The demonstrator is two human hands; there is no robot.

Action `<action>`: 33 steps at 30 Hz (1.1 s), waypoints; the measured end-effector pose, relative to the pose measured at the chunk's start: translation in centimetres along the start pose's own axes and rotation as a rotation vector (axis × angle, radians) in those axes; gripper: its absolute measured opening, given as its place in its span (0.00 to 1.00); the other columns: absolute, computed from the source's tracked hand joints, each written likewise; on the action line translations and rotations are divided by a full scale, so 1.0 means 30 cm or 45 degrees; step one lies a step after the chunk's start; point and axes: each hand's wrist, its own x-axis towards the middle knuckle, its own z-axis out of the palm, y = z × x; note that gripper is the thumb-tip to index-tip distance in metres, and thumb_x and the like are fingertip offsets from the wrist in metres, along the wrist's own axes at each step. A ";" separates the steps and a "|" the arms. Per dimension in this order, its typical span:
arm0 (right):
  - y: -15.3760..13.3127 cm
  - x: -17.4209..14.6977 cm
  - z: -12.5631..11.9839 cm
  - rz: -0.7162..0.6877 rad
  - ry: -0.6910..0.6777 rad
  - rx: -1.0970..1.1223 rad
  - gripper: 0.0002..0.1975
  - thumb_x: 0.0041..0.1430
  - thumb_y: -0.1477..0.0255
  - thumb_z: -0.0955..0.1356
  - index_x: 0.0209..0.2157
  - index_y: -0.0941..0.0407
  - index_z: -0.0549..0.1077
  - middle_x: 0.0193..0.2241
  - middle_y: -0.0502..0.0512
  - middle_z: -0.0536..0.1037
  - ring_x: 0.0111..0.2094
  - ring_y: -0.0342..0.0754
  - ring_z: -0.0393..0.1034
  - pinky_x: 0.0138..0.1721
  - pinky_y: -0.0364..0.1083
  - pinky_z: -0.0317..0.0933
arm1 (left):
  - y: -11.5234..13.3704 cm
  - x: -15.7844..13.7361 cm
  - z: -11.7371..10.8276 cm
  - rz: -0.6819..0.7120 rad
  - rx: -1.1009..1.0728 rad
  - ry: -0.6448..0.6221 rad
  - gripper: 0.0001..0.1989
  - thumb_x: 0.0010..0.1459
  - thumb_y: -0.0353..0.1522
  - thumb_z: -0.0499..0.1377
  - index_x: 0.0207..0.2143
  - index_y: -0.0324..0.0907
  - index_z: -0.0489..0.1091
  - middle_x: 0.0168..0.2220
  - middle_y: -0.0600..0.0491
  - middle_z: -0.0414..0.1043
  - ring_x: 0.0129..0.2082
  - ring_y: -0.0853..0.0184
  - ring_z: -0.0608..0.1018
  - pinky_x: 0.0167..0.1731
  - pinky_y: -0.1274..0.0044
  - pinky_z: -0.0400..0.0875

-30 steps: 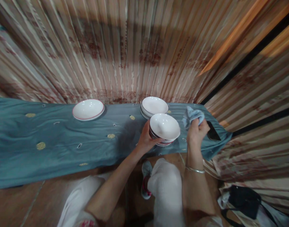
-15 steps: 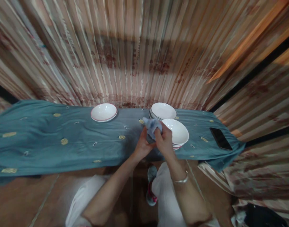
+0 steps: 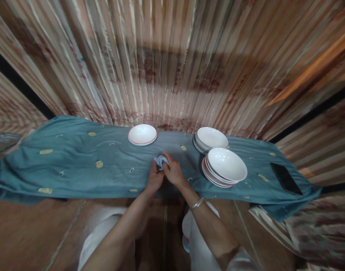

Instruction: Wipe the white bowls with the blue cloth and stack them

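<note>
A crumpled light-blue cloth [image 3: 161, 161] is bunched between my two hands, above the near middle of the table. My left hand [image 3: 155, 177] is closed on its left side. From the right, my right hand [image 3: 174, 170] grips the same cloth, with a silver bangle on that wrist. Beyond my hands, a little to the left, sits a short stack of white bowls [image 3: 142, 134] with a red rim. To the right stand two taller stacks, the rear bowls [image 3: 212, 137] and the nearer bowls [image 3: 227, 164], the latter with some red edges.
A teal tablecloth [image 3: 76, 177] with yellow pineapple prints covers the narrow table. Toward its right end lies a black phone [image 3: 286, 178]. Pleated curtains [image 3: 167, 67] hang behind, with dark poles at both sides.
My hands have moved left with the cloth, away from the bowl stacks on the right. The view has shifted left, so the table and bowls appear farther right.
</note>
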 end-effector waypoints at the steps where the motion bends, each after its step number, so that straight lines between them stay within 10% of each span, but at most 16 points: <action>1: -0.010 0.021 0.009 -0.002 -0.019 -0.028 0.26 0.63 0.75 0.59 0.63 0.58 0.63 0.58 0.59 0.75 0.56 0.52 0.72 0.59 0.50 0.62 | 0.010 0.010 -0.013 -0.016 -0.045 0.024 0.31 0.40 0.23 0.65 0.50 0.45 0.68 0.51 0.51 0.75 0.57 0.57 0.73 0.61 0.65 0.62; 8: -0.100 0.239 0.029 -0.071 -0.129 -0.381 0.31 0.64 0.76 0.58 0.68 0.63 0.55 0.55 0.65 0.77 0.53 0.54 0.74 0.56 0.49 0.64 | 0.114 0.062 -0.094 -0.098 -0.280 0.113 0.37 0.46 0.21 0.63 0.59 0.49 0.62 0.66 0.48 0.61 0.64 0.60 0.68 0.58 0.71 0.67; 14: -0.131 0.374 0.052 -0.132 -0.335 -0.698 0.27 0.65 0.75 0.60 0.65 0.60 0.62 0.49 0.64 0.80 0.50 0.56 0.76 0.52 0.48 0.64 | 0.161 0.092 -0.129 -0.254 -0.428 0.165 0.28 0.51 0.24 0.62 0.54 0.47 0.64 0.60 0.47 0.67 0.57 0.62 0.73 0.54 0.70 0.71; 33: -0.194 0.396 0.026 -0.083 -0.202 -0.647 0.17 0.65 0.73 0.60 0.47 0.58 0.78 0.45 0.62 0.82 0.47 0.53 0.76 0.50 0.46 0.63 | 0.194 0.119 -0.130 -0.316 -0.593 0.078 0.15 0.57 0.30 0.61 0.47 0.45 0.66 0.48 0.49 0.75 0.49 0.64 0.78 0.50 0.69 0.72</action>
